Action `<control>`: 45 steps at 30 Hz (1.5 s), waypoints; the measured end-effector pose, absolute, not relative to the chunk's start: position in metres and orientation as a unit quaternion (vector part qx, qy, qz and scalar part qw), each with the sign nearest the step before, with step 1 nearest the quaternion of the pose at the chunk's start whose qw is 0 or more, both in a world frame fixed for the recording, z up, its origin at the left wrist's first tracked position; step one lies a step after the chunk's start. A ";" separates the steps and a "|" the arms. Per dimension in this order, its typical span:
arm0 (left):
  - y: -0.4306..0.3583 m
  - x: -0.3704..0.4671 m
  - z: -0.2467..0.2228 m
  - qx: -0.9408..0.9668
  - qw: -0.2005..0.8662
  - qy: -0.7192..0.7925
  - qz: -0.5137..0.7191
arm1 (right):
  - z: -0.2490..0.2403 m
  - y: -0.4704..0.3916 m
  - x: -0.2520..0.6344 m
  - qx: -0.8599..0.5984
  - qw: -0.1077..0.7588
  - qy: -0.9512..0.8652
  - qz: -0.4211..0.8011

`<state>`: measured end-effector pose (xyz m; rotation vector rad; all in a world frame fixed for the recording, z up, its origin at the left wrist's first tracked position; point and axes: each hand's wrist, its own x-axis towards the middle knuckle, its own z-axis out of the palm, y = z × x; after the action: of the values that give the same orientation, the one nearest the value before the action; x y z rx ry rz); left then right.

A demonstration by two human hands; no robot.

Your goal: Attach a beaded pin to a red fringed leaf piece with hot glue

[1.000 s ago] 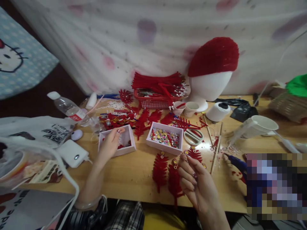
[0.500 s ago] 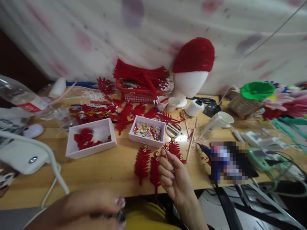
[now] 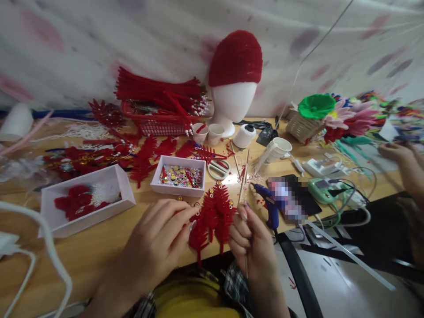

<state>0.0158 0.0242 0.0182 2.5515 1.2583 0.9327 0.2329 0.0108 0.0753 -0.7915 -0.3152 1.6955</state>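
Note:
My right hand (image 3: 251, 243) is closed around a thin stick (image 3: 243, 181) that points up from the fingers. Beside it my left hand (image 3: 159, 234) reaches over the red feather-shaped pieces (image 3: 217, 210), fingers bent together near their left side; whether it holds anything is hidden. Round yellow gems top several of these pieces. Behind them stands a white box (image 3: 179, 190) of mixed gems. A second white box (image 3: 86, 221), with red fuzzy pieces and white beads, is left of my left hand. Scissors (image 3: 219, 168) lie right of the gem box.
A blue glue gun (image 3: 270, 203) and a phone (image 3: 291, 198) lie to the right. At the back are a red basket (image 3: 162, 126), a mannequin head (image 3: 233, 101) in a red cap, and paper cups (image 3: 216, 133). Another person's hand (image 3: 400, 154) is at far right.
The view has shifted right. My left hand has moved up from the lower edge to the red pieces. A thin stick now shows clearly in my right hand. Another person's hand has appeared.

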 end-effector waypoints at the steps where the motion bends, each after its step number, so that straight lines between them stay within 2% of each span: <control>1: 0.024 0.021 0.035 0.856 0.078 0.423 0.287 | 0.075 0.009 0.242 -0.391 0.587 -0.180 0.686; 3: 0.024 0.032 0.050 0.871 0.091 0.421 0.235 | 0.072 0.005 0.258 -0.505 0.564 -0.268 0.596; 5: 0.023 0.040 0.042 0.894 0.097 0.394 0.190 | 0.066 0.001 0.270 -0.576 0.531 -0.314 0.537; 10: 0.021 0.035 0.015 0.915 0.086 0.370 0.137 | 0.052 -0.010 0.279 -0.601 0.501 -0.317 0.535; 17: 0.014 0.018 0.025 0.892 0.096 0.404 0.177 | 0.037 -0.019 0.284 -0.626 0.472 -0.346 0.516; 21: 0.009 0.012 0.019 0.757 0.092 0.596 0.252 | 0.031 -0.023 0.287 -0.628 0.456 -0.369 0.511; 24: 0.010 0.009 0.018 0.670 0.099 0.702 0.219 | 0.027 -0.025 0.287 -0.610 0.450 -0.368 0.539; 30: 0.018 0.016 0.027 0.611 0.263 0.712 0.224 | 0.024 -0.023 0.285 -0.609 0.442 -0.389 0.532; 36: 0.028 -0.016 0.030 0.586 0.297 0.706 0.264 | 0.025 -0.018 0.282 -0.602 0.441 -0.397 0.534; 39: 0.034 -0.033 0.034 0.599 0.259 0.716 0.249 | 0.024 -0.014 0.280 -0.599 0.444 -0.394 0.537; 43: 0.030 -0.023 0.043 0.675 0.028 0.707 0.208 | 0.025 -0.010 0.278 -0.592 0.445 -0.399 0.540; 44: 0.027 -0.015 0.045 0.704 0.006 0.674 0.223 | 0.025 -0.009 0.277 -0.592 0.445 -0.399 0.540; 45: 0.022 -0.005 0.046 0.764 0.042 0.605 0.220 | 0.026 -0.009 0.276 -0.592 0.446 -0.399 0.540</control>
<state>-0.0045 0.0224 0.0465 2.3389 1.8519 0.6743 0.2756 -0.0087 0.0258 -1.4674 -0.9891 1.3371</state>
